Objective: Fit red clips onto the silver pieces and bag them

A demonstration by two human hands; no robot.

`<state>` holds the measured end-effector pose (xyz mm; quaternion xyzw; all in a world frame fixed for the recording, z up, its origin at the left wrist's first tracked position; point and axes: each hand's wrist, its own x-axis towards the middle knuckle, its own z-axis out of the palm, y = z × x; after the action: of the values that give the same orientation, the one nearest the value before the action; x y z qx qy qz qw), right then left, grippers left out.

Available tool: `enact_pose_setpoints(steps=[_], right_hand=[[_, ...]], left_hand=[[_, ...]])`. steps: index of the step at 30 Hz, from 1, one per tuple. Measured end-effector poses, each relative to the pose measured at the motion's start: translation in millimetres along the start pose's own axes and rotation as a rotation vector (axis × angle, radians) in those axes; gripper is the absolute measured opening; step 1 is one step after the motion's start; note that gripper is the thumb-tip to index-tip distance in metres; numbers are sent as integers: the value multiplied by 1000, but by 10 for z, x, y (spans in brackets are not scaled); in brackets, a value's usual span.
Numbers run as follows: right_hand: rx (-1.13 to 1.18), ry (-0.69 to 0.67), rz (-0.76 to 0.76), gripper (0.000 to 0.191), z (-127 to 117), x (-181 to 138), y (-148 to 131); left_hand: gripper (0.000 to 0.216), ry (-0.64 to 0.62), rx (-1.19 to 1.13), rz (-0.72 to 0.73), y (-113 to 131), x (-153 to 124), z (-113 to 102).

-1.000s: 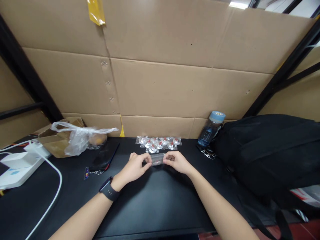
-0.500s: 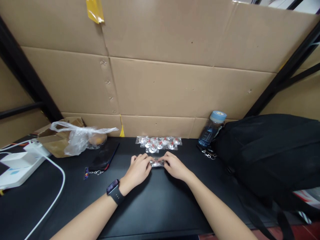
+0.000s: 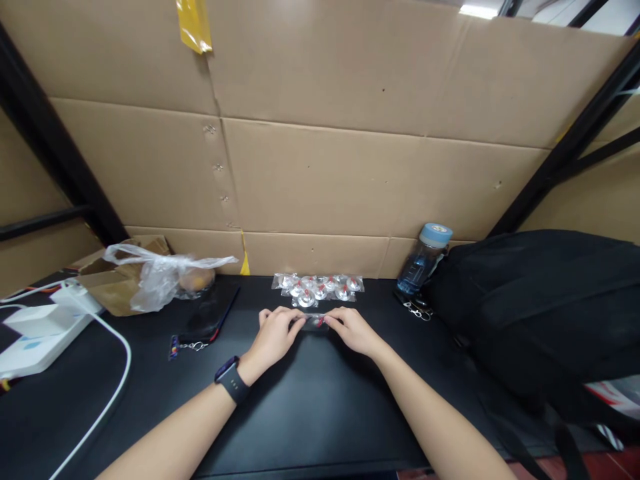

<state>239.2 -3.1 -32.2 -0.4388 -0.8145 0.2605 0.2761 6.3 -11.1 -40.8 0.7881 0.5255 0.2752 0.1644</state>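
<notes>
Between my two hands is a small clear plastic packet (image 3: pixel 314 321) with something silvery and red inside; its exact kind is too small to tell. My left hand (image 3: pixel 277 335), a dark watch (image 3: pixel 233 380) on its wrist, pinches the packet's left end. At the right end, the thumb and fingers of my right hand (image 3: pixel 354 329) are closed on it. Just beyond lie several similar clear packets (image 3: pixel 320 291), each holding a round silver piece with a red mark, grouped on the black tabletop (image 3: pixel 320 407).
At left are a white power strip (image 3: pixel 35 343) with a cable, a cardboard box (image 3: pixel 113 287), a knotted plastic bag (image 3: pixel 157 277) and a dark pouch (image 3: pixel 207 317). A blue-lidded bottle (image 3: pixel 420 260) and black backpack (image 3: pixel 540 313) stand right. Cardboard (image 3: pixel 320 180) walls the back.
The packet in my hands has turned, and its red part now shows near my right fingers. Both hands have shifted slightly, with the thumbs now along its near side. The grouped packets stay put.
</notes>
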Motion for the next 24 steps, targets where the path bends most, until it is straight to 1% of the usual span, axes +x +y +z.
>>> enact_pose_setpoints(steps=[3, 4, 7, 9, 14, 17, 20, 24], right_hand=[[144, 1, 64, 45, 1, 14, 7], [215, 11, 87, 46, 12, 20, 13], [462, 40, 159, 39, 61, 37, 36], [556, 38, 190, 42, 86, 43, 51], [578, 69, 272, 41, 54, 38, 60], [599, 45, 311, 44, -6, 22, 39], [628, 28, 325, 43, -37, 5, 17], [644, 40, 318, 41, -24, 1, 13]], left_hand=[[26, -33, -71, -52, 42, 10, -58], [28, -41, -105, -67, 54, 12, -76], [29, -45, -218, -97, 60, 21, -104], [28, -43, -279, -106, 43, 27, -101], [27, -70, -319, -99, -33, 39, -73], [26, -122, -364, -90, -94, 49, -47], [27, -144, -423, -78, -143, 59, -11], [26, -131, -446, -94, -134, 59, 4]])
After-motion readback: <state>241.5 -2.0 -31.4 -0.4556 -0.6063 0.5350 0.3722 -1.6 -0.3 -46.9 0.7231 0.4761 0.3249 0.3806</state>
